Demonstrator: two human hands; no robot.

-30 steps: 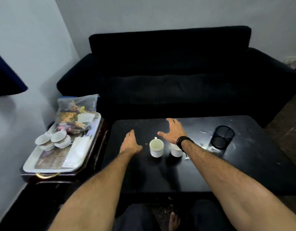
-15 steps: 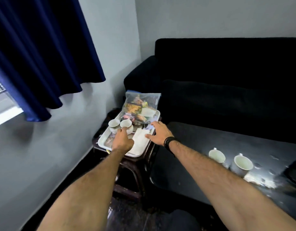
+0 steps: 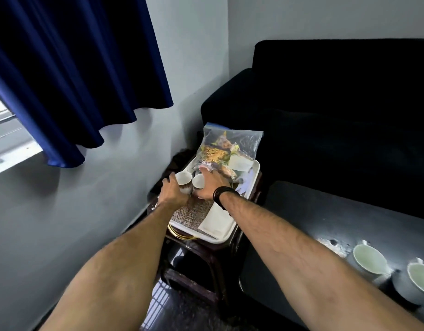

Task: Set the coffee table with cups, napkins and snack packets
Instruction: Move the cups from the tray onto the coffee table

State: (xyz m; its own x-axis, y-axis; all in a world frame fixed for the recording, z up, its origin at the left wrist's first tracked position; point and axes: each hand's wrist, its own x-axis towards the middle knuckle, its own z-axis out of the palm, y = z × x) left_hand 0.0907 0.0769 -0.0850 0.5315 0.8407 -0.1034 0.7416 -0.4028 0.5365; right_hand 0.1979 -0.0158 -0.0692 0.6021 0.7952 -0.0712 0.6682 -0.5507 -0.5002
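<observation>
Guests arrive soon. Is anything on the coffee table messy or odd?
Yes: pale smears or worn patches mark the dark coffee table beside the two cups; spill or wear, I cannot tell.

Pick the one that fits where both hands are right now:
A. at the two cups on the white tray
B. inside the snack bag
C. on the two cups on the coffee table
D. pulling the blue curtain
A: the left hand and right hand each reach a small cup on the white tray.
</observation>
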